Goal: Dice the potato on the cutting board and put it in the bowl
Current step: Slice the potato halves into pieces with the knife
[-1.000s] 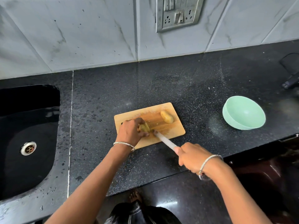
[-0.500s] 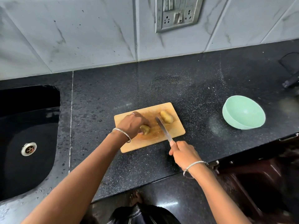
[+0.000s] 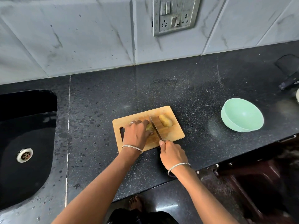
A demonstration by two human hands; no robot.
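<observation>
the left hand (image 3: 137, 135) has its fingers curled over one potato piece (image 3: 149, 126), holding it down on the cutting board (image 3: 175, 135). the right hand (image 3: 172, 155) is clenched round the handle of a knife (image 3: 156, 129), whose blade runs up and away from that grip across the board, right beside the left fingertips; whether it touches the held piece i cannot tell. the other potato half (image 3: 165, 120) lies loose just right of the blade, and the green bowl (image 3: 242, 113) sits on the black counter (image 3: 194, 88) well to the right of the knife hand.
</observation>
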